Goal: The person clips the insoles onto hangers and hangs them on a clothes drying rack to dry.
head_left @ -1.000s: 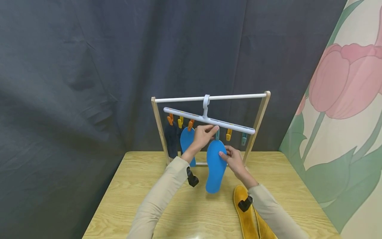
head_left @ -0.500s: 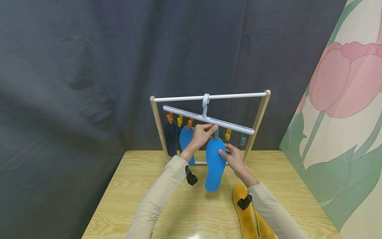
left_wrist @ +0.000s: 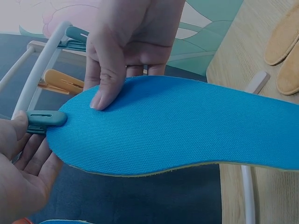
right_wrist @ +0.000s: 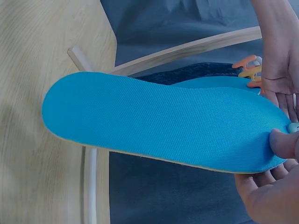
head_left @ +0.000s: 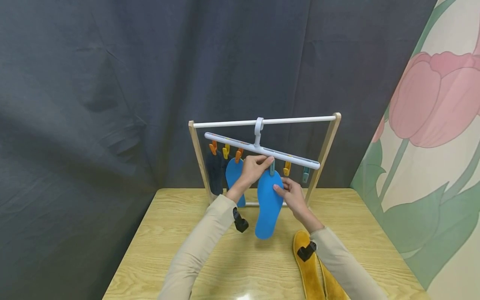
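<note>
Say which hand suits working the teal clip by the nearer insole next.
Likely the left hand: it pinches that teal clip, while the right hand holds the nearer blue insole.

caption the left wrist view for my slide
Left hand pinches a teal clip; right hand holds a blue insole.

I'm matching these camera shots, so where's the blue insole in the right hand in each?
Head: blue insole, below and slightly right of centre.
Left wrist: insole across the middle, running off the right edge.
Right wrist: insole across the middle, ending short of the left edge.
Shared landmark: the right hand, thumb on the insole.
</note>
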